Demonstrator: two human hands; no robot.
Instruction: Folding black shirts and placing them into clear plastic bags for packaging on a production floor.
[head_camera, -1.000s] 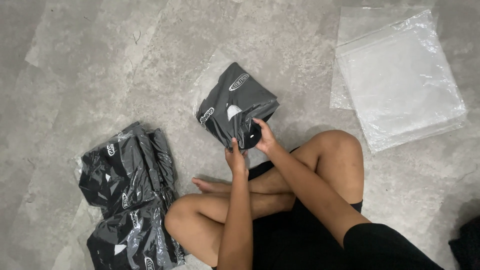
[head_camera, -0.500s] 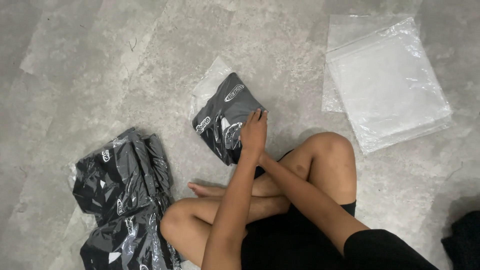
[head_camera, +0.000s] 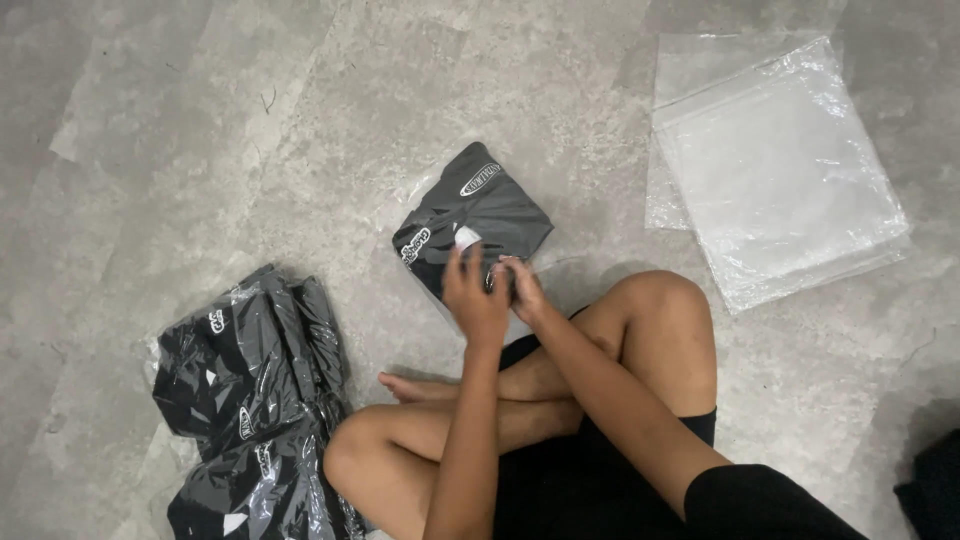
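A folded dark grey garment in a clear plastic bag (head_camera: 478, 215) lies on the grey floor in front of my crossed legs. My left hand (head_camera: 472, 297) rests on its near edge, fingers pressing down on the bag. My right hand (head_camera: 522, 288) is beside it, fingers curled on the same near edge of the bag. Both hands touch the bagged garment and partly hide its near edge.
A heap of several bagged dark garments (head_camera: 250, 400) lies at the lower left. A stack of empty clear plastic bags (head_camera: 775, 170) lies at the upper right. A dark cloth (head_camera: 935, 490) shows at the lower right corner. My bare knees (head_camera: 660, 320) are close to the bag.
The bagged garment, held up and tilted a second ago, now lies flatter on the floor. Both hands have come together on its near edge.
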